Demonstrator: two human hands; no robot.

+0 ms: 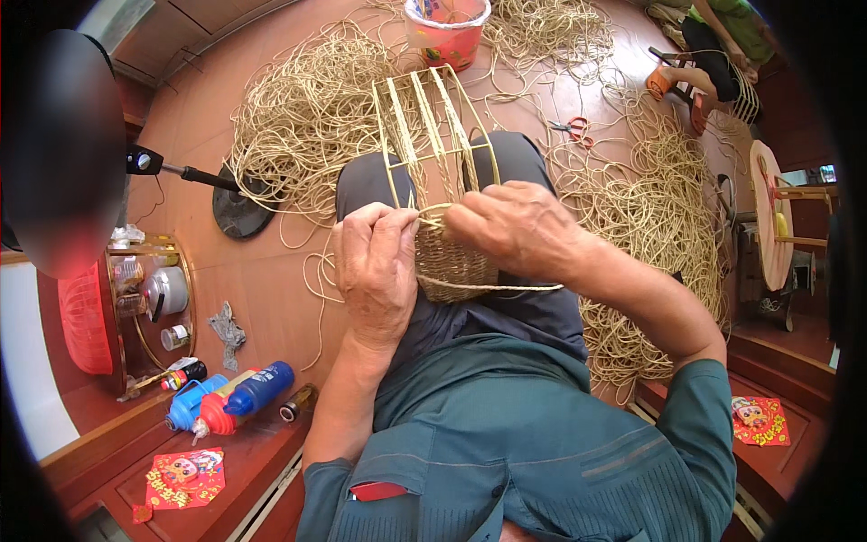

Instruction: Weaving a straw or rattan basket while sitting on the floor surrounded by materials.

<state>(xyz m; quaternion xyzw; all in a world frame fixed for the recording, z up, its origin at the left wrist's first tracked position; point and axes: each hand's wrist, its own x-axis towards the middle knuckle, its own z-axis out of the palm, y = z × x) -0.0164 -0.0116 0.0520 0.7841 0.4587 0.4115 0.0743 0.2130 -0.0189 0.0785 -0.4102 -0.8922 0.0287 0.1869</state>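
A partly woven basket (456, 264) rests on my lap, with dense straw weave at the near end. Its open pale frame (495, 163) extends away between my knees, with lengthwise plaited strands (432, 117) running along it. My left hand (372, 271) is closed, thumb and fingers pinching straw cord at the left edge of the weave. Across from it, my right hand (519, 228) is curled with its knuckles up, gripping the straw cord (433, 210) that spans between both hands. Its fingertips are partly hidden. A loose cord end (524, 288) sticks out to the right below the weave.
Large heaps of straw cord lie at left (307, 117) and right (659, 235). Red-handled scissors (580, 133) lie beyond my right knee, and a red bucket (449, 41) stands ahead. A black round stand base (242, 210) and flasks (257, 388) are at left. Another person (722, 54) sits far right.
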